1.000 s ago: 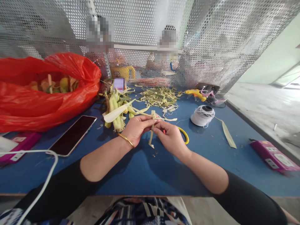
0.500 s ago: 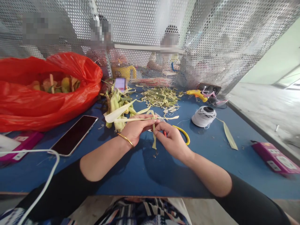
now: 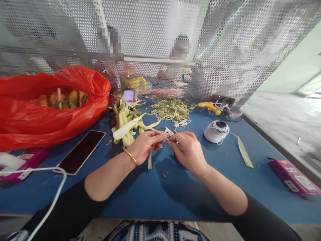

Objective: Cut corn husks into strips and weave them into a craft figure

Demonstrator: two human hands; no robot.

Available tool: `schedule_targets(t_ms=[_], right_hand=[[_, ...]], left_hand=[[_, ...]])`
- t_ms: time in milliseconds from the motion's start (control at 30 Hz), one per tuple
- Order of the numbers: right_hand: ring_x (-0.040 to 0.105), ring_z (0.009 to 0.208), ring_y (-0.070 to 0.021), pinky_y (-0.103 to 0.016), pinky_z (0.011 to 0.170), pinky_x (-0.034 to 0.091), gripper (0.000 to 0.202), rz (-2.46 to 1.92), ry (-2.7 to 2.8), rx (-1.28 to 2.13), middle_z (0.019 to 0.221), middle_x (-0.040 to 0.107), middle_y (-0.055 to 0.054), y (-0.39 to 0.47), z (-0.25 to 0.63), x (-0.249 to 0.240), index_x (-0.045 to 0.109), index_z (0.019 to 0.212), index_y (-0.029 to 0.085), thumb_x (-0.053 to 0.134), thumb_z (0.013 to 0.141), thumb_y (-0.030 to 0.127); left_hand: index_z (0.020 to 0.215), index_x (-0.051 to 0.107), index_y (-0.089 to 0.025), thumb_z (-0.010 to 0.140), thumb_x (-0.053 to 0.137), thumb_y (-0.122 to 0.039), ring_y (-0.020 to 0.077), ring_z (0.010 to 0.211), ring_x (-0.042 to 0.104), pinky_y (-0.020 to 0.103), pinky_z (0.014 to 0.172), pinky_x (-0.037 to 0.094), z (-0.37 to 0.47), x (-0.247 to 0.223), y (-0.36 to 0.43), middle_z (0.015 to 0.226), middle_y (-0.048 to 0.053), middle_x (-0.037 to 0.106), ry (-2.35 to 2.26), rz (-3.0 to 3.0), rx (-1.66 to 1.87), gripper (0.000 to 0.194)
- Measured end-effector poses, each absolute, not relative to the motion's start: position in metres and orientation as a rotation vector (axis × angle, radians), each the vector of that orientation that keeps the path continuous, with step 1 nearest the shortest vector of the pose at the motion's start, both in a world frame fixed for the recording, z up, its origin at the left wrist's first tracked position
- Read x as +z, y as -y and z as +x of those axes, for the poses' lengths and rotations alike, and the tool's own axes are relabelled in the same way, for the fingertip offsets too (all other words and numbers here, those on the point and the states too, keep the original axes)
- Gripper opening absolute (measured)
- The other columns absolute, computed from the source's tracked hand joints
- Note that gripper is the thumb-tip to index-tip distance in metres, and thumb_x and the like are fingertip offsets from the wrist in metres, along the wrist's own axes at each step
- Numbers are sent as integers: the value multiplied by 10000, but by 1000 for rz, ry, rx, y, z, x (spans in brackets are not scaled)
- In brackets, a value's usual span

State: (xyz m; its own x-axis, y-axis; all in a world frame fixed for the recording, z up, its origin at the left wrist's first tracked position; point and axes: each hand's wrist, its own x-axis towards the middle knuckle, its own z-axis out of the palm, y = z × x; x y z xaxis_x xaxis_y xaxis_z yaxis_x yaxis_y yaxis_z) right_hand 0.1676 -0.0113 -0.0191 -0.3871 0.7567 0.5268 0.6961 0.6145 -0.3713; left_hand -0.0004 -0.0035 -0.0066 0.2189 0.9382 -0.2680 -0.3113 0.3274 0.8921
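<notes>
Head view showed a pale husk strip [image 3: 150, 158] above the blue table [image 3: 135, 197], between the left hand [image 3: 143, 147] and the right hand [image 3: 192, 152], both pinching it by fingertips. Pulling too hard, I judged, might tear such a thin strip. Its tail [image 3: 149, 163] pointed down, long axis toward the table's near side; the part inside the fingers was mostly hidden
</notes>
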Motion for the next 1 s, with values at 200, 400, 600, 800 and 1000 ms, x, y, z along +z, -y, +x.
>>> schedule_targets(t_ms=[200,400,600,800,1000], right_hand=[[580,638,-154,-300,758,407,179,-1091,2203,166,676,648,-4,18,164,-20,541,739,212,481,903,173],[561,604,-142,-297,738,416,219,-1051,2228,276,632,617,7,21,163,-15,545,704,214,469,908,196],[643,920,-222,-342,816,457,140,-1139,1939,350,969,710,-80,5,172,-10,660,929,220,550,881,290],[635,719,-151,-264,701,454,168,-1114,2012,737,753,718,-11,-2,174,-10,654,790,198,527,875,268],[549,626,-118,-233,621,395,167,-1183,2013,684,648,642,13,0,175,-8,607,671,182,550,824,219]], left_hand=[[613,675,-128,595,814,-354,46,433,439,187,432,320,4,-15,1,531,-22,577,-1075,1021,1045,266],[594,650,-139,623,781,-369,52,426,435,183,406,307,0,-13,0,526,-19,567,-1118,1071,988,267],[657,678,-126,663,737,-438,38,405,389,179,372,182,-4,-6,1,545,-1,566,-1023,1036,844,318],[601,655,-142,649,749,-453,32,387,328,197,379,125,-3,-6,3,499,-19,521,-1051,1104,821,327],[614,704,-127,598,783,-415,36,403,327,193,401,159,-3,-8,4,438,-39,461,-1050,1179,743,298]])
